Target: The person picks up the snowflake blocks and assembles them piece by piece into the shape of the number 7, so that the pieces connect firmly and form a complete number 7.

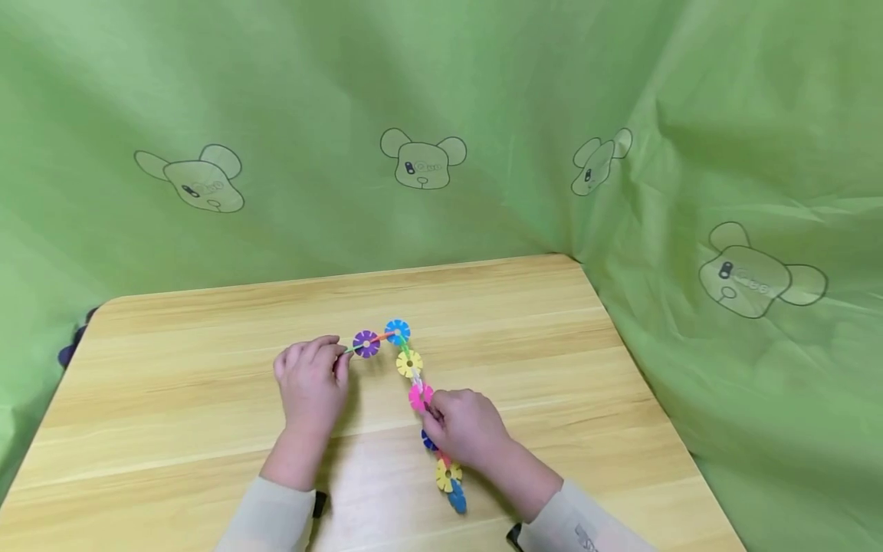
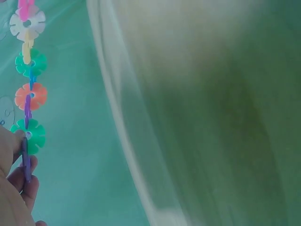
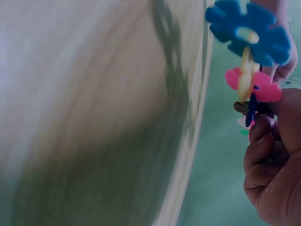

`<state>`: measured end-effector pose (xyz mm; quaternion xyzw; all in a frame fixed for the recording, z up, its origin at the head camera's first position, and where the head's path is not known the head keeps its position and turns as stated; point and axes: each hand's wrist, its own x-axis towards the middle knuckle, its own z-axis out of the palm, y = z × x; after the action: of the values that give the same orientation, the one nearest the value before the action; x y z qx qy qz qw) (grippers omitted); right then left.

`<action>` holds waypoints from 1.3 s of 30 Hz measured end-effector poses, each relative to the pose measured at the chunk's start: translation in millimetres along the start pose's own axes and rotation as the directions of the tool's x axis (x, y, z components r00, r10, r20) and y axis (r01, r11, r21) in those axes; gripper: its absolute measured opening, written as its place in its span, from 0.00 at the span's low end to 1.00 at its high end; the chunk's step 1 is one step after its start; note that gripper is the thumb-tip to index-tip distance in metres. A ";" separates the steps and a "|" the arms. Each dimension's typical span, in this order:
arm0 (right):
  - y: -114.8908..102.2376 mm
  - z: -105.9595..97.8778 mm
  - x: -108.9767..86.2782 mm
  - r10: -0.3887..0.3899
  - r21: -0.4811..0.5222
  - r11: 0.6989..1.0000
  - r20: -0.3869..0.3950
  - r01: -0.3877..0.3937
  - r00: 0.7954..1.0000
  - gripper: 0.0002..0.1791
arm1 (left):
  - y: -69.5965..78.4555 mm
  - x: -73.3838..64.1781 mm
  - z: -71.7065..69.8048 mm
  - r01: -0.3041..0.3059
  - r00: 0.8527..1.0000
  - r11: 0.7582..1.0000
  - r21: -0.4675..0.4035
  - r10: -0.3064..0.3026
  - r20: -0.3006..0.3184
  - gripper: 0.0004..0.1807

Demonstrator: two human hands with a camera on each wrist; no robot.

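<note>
A chain of slotted snowflake discs in many colours is held in both hands, bent at a light blue disc (image 1: 397, 332). My left hand (image 1: 312, 379) pinches its left end; in the left wrist view fingers and thumb hold a purple end disc (image 2: 27, 160), beside a green disc (image 2: 36, 136). My right hand (image 1: 469, 429) pinches the chain just below a pink disc (image 1: 419, 396), its fingers partly hiding a dark disc there. Below that hand hang a yellow disc (image 1: 448, 475) and a blue end disc (image 1: 457, 497), which looms large in the right wrist view.
The wood-grain table (image 1: 172, 399) lies under both hands, with rounded far corners. Green curtain (image 1: 310, 92) printed with bear heads hangs behind it and along the right side. Dark round objects (image 1: 67, 355) show beyond the table's left edge.
</note>
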<state>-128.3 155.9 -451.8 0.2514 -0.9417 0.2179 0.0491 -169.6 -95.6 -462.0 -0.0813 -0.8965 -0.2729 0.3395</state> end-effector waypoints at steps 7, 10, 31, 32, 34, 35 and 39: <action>-3.6 2.5 -2.8 0.017 -0.001 1.000 0.033 -0.017 0.999 0.25 | 2.8 2.7 4.9 0.003 1.000 1.000 0.000 -0.003 0.028 0.06; -4.6 3.8 -4.2 0.016 -0.004 1.000 0.027 -0.016 1.000 0.26 | 3.8 3.4 6.4 0.007 0.999 1.000 0.002 -0.007 0.043 0.06; -2.3 8.7 -15.7 0.013 0.002 1.000 -0.005 -0.013 1.000 0.27 | 11.4 2.0 16.7 0.039 0.985 0.999 0.036 -0.045 0.166 0.04; -1.6 9.4 -16.5 0.014 -0.001 1.000 -0.005 -0.014 1.000 0.27 | 11.7 2.0 17.2 0.039 0.983 0.998 0.041 -0.046 0.177 0.04; -0.6 10.7 -17.8 0.014 -0.005 1.000 -0.007 -0.014 1.000 0.27 | 12.6 1.7 17.9 0.041 0.978 0.998 0.050 -0.051 0.204 0.04; -0.1 11.2 -18.3 0.016 -0.007 1.000 -0.008 -0.016 1.000 0.27 | 13.1 1.6 18.0 0.043 0.975 0.997 0.057 -0.055 0.217 0.04; 0.7 11.9 -19.4 0.025 -0.010 1.000 -0.012 -0.025 1.000 0.27 | 14.8 1.9 18.4 0.050 0.965 0.995 0.082 -0.069 0.254 0.03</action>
<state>-111.6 160.0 -466.7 0.2382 -0.9456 0.2151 0.0532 -176.5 -73.2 -465.8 -0.0761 -0.9446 -0.2362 0.2149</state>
